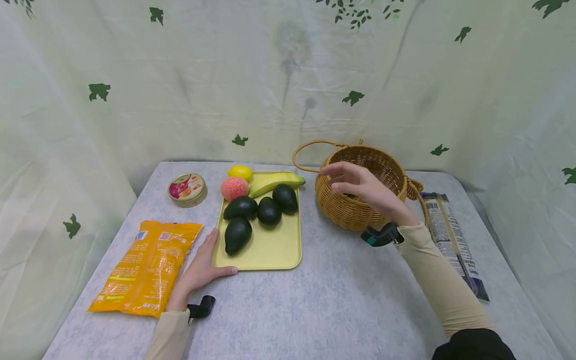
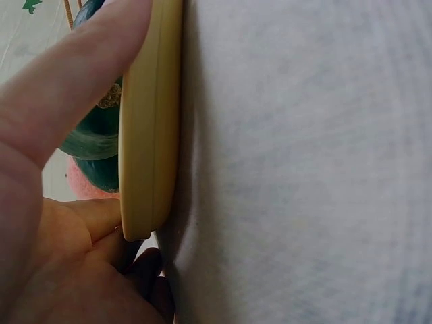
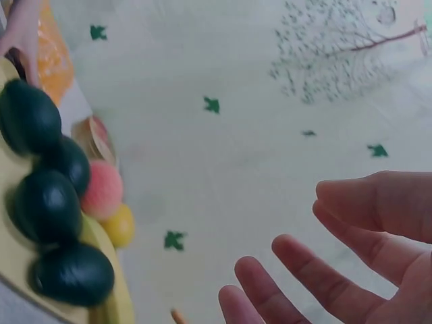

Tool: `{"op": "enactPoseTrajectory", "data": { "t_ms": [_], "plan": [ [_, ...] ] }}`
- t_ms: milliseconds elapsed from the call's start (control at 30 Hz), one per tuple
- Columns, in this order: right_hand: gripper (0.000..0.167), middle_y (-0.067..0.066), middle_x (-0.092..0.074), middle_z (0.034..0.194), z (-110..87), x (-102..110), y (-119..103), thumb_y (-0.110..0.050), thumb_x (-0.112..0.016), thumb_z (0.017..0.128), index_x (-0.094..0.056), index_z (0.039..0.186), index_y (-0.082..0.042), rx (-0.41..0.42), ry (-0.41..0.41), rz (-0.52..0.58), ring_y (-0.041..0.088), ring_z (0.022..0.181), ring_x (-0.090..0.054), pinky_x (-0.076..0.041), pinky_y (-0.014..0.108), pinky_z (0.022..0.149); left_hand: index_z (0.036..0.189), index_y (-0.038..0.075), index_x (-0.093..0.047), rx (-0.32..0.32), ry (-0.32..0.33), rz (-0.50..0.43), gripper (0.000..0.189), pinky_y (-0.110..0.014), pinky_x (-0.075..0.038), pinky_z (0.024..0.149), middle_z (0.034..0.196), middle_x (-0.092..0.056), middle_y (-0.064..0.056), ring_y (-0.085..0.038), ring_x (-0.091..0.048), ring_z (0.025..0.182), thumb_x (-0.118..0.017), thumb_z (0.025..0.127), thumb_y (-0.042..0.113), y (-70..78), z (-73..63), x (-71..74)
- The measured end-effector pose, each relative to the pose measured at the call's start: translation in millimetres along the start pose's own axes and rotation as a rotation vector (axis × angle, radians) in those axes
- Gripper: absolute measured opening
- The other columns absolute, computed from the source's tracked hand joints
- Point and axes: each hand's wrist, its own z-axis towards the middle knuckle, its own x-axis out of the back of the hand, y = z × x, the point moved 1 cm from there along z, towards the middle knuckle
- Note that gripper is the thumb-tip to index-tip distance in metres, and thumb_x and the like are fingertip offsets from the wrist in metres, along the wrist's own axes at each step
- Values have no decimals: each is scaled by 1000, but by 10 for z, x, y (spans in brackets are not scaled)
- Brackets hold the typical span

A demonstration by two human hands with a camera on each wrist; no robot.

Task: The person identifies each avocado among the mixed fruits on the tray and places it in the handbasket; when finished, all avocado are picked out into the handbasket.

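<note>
My left hand rests against the near left corner of a yellow tray, thumb along its front edge and straight fingers along its left side. Several dark green avocados lie on the tray. Behind them are a yellow-green banana, a pinkish peach and a lemon, the last two at the far left corner. Over the opening of a brown wicker basket hovers my right hand, holding nothing. Its fingers are spread and loosely bent in the right wrist view. Much of the basket's inside is hidden.
An orange packet lies left of my left hand. Farther back stands a round tin with fruit on its lid. A dark printed packet lies right of the basket. A leaf-patterned curtain hangs behind the table.
</note>
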Motion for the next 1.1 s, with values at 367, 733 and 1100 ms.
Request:
{"op": "enactPoseTrajectory", "data": {
  "t_ms": [367, 733, 1100],
  "plan": [
    [41, 12, -47, 138, 313, -714, 373, -8, -55, 97, -47, 136, -2, 2, -228, 44, 26, 115, -55, -45, 39, 96, 151, -3, -2, 0, -4, -5, 119, -60, -8, 110, 156, -2, -26, -43, -3, 141, -83, 73, 37, 4, -1, -2],
    [52, 17, -40, 144, 561, -1323, 719, -6, -60, 93, -42, 141, -4, -2, -317, -7, 38, 125, -44, -44, 33, 93, 151, -4, -2, 1, -4, 0, 120, -61, -9, 109, 155, -3, -27, -44, -5, 140, -83, 73, 37, 1, 13, -12],
    [58, 9, -32, 146, 780, -1771, 788, -11, -65, 91, -41, 144, -14, -28, -283, -81, 22, 113, -53, -52, 35, 83, 151, -3, 0, 8, -8, 10, 121, -63, -11, 108, 156, -1, -27, -45, -6, 140, -82, 74, 40, -5, 7, 1]
  ]
}}
